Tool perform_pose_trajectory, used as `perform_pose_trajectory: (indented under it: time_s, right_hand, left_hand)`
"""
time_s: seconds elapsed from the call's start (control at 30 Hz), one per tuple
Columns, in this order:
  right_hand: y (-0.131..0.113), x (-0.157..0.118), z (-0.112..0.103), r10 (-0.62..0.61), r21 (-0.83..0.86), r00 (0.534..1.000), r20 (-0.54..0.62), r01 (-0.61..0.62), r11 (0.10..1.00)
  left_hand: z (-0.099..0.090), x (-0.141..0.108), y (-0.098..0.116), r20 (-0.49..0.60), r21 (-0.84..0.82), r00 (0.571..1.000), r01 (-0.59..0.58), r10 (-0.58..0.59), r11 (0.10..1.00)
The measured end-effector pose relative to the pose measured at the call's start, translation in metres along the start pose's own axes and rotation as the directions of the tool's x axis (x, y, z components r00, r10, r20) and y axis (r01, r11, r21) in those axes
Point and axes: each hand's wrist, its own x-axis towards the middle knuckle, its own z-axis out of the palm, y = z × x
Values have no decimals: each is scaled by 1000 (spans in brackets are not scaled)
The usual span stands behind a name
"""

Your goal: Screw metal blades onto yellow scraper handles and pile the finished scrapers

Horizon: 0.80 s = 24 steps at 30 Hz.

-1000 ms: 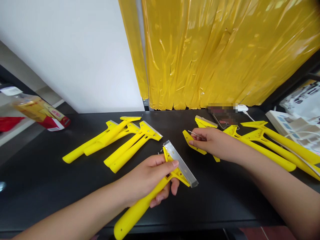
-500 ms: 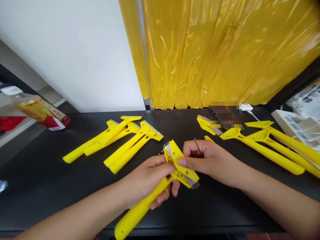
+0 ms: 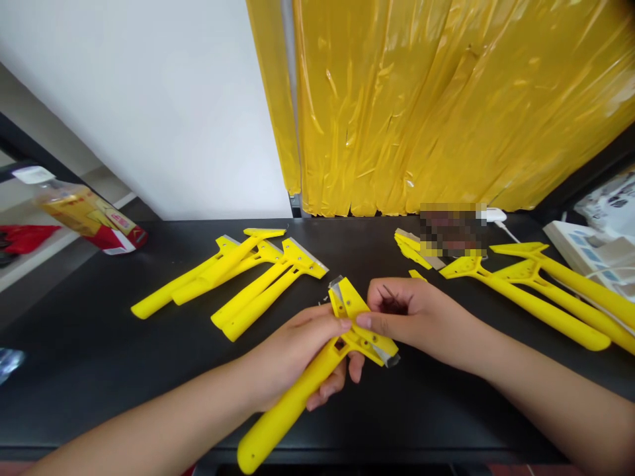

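My left hand [image 3: 302,350] is wrapped round a yellow scraper [image 3: 292,400] where its handle meets the head, with the thumb on top. A yellow cover plate [image 3: 350,297] lies over the scraper's head, and a grey blade [image 3: 391,360] shows at the end between them. The thumb of my right hand [image 3: 414,314] presses on the plate, its other fingers curled. A thin dark metal tool [image 3: 394,294] sticks out of those curled fingers.
Several yellow scrapers [image 3: 265,291] lie at the left. More yellow handles [image 3: 540,301] and a loose plate [image 3: 413,250] lie at the right. A bottle [image 3: 94,211] stands at the far left, a white power strip [image 3: 585,248] at the far right.
The cover plate sits closer over the scraper's head, with less blade showing. My left thumb has moved up onto the plate's edge. The view has shifted slightly.
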Motion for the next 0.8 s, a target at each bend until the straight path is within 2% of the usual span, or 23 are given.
perform_pose_trajectory:
  time_s: [0.17,0.43,0.63,0.8]
  right_hand:
    - [-1,-2,3,-40,-80,999,-35,37,996]
    - [3,-3,0,-205,-156,979,-2,202,967]
    - [6,3,2,-137,-37,990,38,138,990]
    - [7,2,3,-135,-52,991,21,136,989]
  left_hand:
    - [3,0,1,-38,31,999,3,-2,1000]
    - [4,0,2,-41,45,999,9,-8,999]
    - [7,-2,3,-66,41,998,4,-2,999]
    - [6,-1,3,-81,67,997,-1,7,998]
